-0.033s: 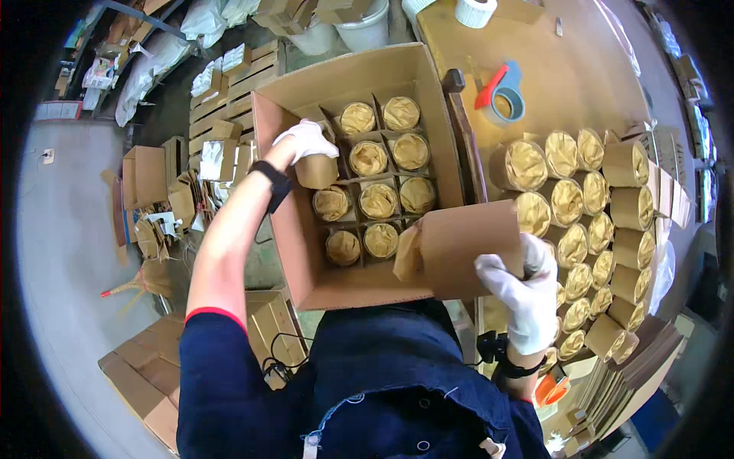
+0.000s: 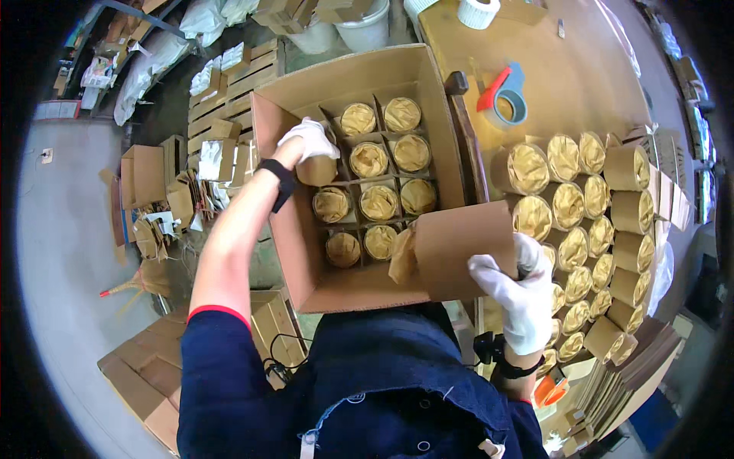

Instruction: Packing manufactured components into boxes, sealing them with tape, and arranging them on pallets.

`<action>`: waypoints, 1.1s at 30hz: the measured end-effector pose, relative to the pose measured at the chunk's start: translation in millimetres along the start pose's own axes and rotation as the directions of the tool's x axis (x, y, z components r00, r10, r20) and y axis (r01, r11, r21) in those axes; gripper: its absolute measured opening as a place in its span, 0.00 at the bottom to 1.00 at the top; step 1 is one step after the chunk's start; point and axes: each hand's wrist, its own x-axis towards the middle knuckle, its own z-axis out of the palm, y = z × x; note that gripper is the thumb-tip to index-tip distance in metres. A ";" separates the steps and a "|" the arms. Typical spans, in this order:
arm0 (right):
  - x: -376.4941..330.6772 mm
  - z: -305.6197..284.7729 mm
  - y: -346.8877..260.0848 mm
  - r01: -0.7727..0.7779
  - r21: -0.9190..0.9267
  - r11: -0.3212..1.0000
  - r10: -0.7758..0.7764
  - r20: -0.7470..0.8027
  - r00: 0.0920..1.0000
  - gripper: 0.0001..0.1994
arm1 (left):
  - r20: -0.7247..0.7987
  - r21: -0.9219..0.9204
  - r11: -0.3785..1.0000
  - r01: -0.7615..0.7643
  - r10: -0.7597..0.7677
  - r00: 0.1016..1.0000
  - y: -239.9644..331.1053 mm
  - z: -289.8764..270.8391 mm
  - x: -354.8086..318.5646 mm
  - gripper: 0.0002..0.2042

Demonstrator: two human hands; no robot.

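A large open cardboard box (image 2: 344, 80) is in front of me, split into cells by cardboard dividers (image 2: 389, 162). Several paper-stuffed cardboard tubes (image 2: 368, 159) stand upright in the cells. My left hand (image 2: 308, 139), in a white glove, grips the top of a cardboard tube (image 2: 317, 171) at the box's left side; its fingertips are partly hidden. Over the near right corner, my gloved right hand (image 2: 521, 294) holds another cardboard tube (image 2: 466, 249) tilted on its side. Crumpled brown paper (image 2: 404, 256) sticks out of that tube's left end.
A table at the right bears rows of paper-stuffed tubes (image 2: 567, 206), a red and blue tape dispenser (image 2: 506, 96) and a white roll (image 2: 478, 11). Beyond the box at left lies a wooden pallet (image 2: 222, 99). More cardboard boxes (image 2: 145, 375) sit at lower left.
My right hand and its tube have shifted slightly left. My left hand stays on its tube, nearly unmoved.
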 end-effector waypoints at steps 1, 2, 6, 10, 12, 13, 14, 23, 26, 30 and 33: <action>9.6 7.7 3.9 -0.006 -0.006 1.000 0.006 -0.011 1.000 0.10 | -0.038 0.064 0.997 0.031 -0.029 0.999 12.3 3.5 6.3 0.41; 20.8 16.3 7.8 -0.010 0.020 1.000 0.011 -0.024 1.000 0.11 | -0.021 0.114 0.985 0.127 -0.126 0.992 24.1 9.7 8.6 0.42; 79.1 60.1 17.9 -0.076 0.086 0.993 0.075 0.016 0.997 0.15 | 0.105 0.137 0.991 -0.009 -0.006 0.994 11.6 51.7 10.9 0.28; 166.4 105.5 51.6 -0.005 0.257 0.966 -0.006 0.041 0.999 0.14 | 0.065 -0.261 0.923 -0.282 0.308 0.949 6.8 -8.1 -33.7 0.14; 209.2 145.1 79.2 0.005 0.340 0.941 -0.021 0.045 0.999 0.13 | -0.210 -0.413 0.834 -0.366 0.304 0.929 -18.1 -32.3 -86.9 0.14; 227.1 165.7 94.1 0.014 0.346 0.938 -0.037 0.062 0.997 0.12 | -0.412 -0.329 0.808 -0.489 0.343 0.844 -39.4 -35.9 -110.2 0.13; 243.2 185.2 107.9 0.013 0.382 0.924 -0.046 0.077 0.996 0.13 | -0.418 -0.537 0.724 -0.432 0.216 0.882 -49.0 -46.2 -135.0 0.14; 262.4 226.5 199.5 0.566 -0.806 0.175 -0.327 0.495 0.805 0.23 | -0.231 -0.962 0.225 -0.153 -0.377 0.897 -134.3 12.3 -216.7 0.15; 216.9 211.3 164.6 0.524 -0.652 0.549 -0.018 0.617 0.787 0.14 | -0.132 -0.975 0.210 -0.073 -0.281 0.951 -153.9 94.5 -200.9 0.15; 153.9 187.6 136.6 0.577 -0.621 0.530 -0.064 0.649 0.758 0.13 | 0.119 -0.866 0.405 0.292 -0.401 0.908 -156.4 188.7 -168.4 0.17; 97.0 156.5 109.1 0.411 -0.588 0.697 0.016 0.586 0.810 0.13 | -0.064 -0.318 0.910 0.267 -0.301 0.951 -153.1 241.8 -156.0 0.20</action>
